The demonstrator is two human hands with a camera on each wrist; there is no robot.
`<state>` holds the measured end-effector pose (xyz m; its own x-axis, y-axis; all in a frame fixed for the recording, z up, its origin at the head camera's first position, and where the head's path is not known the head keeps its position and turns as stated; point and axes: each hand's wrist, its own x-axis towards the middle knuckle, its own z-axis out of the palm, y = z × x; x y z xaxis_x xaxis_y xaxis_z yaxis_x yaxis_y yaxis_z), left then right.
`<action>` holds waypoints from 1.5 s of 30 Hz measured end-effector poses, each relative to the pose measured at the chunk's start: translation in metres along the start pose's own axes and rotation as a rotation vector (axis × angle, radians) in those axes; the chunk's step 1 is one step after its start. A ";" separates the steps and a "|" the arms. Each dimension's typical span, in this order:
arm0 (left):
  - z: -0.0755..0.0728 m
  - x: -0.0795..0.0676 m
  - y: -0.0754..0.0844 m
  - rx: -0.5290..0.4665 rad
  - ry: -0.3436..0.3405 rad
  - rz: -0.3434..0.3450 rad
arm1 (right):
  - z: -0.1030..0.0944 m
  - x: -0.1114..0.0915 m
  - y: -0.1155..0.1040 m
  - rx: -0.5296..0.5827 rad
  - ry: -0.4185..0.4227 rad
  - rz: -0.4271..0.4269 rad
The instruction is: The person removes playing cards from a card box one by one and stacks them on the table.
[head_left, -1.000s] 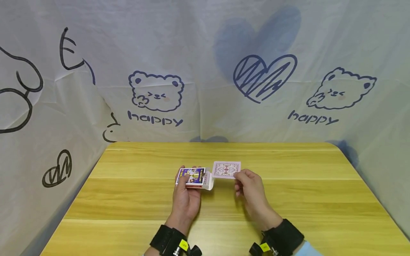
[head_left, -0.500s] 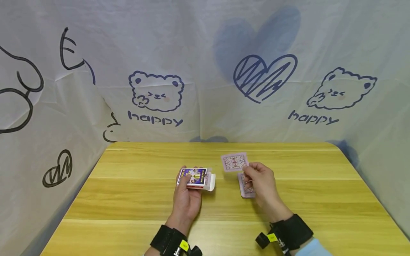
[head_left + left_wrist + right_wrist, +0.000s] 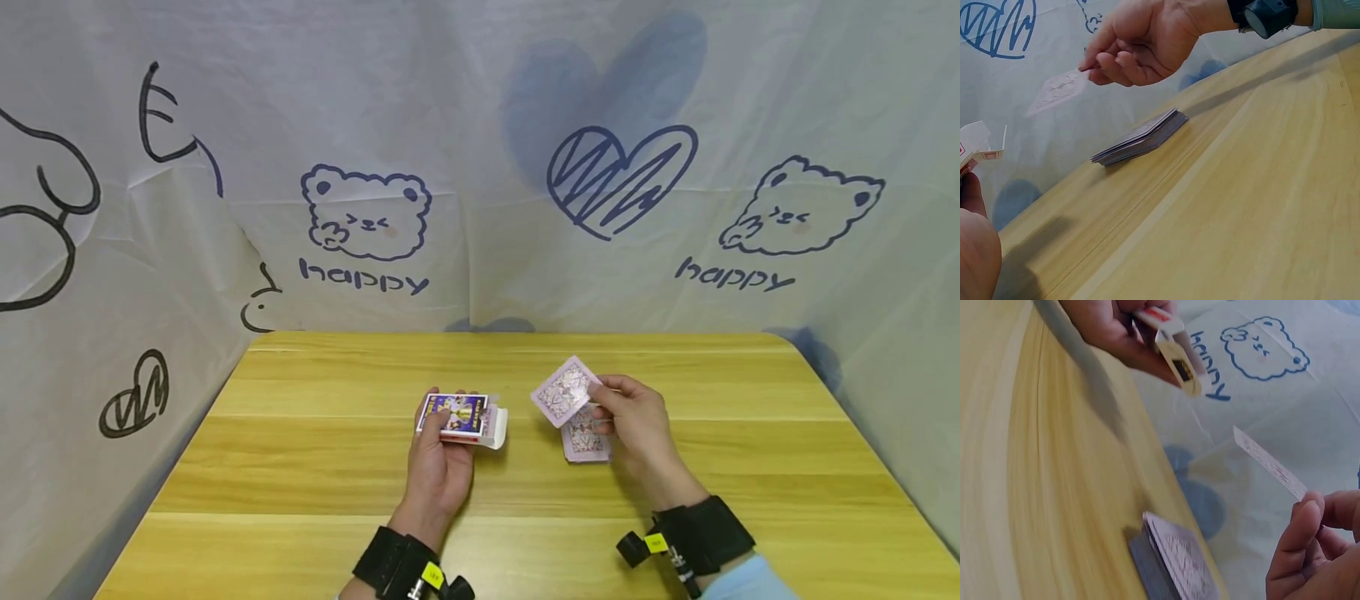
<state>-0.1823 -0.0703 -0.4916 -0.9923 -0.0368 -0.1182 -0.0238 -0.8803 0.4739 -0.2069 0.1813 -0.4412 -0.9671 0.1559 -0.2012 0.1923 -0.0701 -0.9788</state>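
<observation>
My left hand grips a card box with a purple and gold front, thumb on top. Its white end flap stands open toward the right, and a patterned card back shows at the mouth. Between thumb and fingers, my right hand pinches a playing card by one corner, back side up. Under that card, on the table, lies a stack of playing cards. The left wrist view shows the stack as a thick, slightly uneven pile, apart from the held card.
The wooden table meets a white cloth printed with bears and hearts behind and at both sides. Black straps with small cameras sit on both wrists, the right one near a light blue sleeve.
My right hand has moved right, away from the box, carrying the card, which has turned to a diagonal. The stack beneath has come into view. My left hand has barely moved.
</observation>
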 end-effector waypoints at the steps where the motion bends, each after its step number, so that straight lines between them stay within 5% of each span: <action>1: 0.000 0.000 0.000 -0.001 -0.001 -0.001 | -0.002 0.001 0.001 0.004 0.002 0.013; 16: 0.000 0.000 0.000 0.016 -0.027 -0.014 | -0.038 0.027 -0.003 -0.353 -0.130 0.037; 26: 0.001 0.003 -0.001 0.001 -0.042 0.002 | -0.036 0.034 -0.001 -0.518 -0.145 0.069; 45: 0.000 0.002 -0.002 0.006 -0.043 -0.005 | -0.024 0.042 0.014 -0.584 -0.136 0.077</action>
<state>-0.1846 -0.0688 -0.4925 -0.9964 -0.0116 -0.0834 -0.0298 -0.8775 0.4787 -0.2411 0.2106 -0.4642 -0.9519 0.0417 -0.3035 0.2852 0.4826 -0.8281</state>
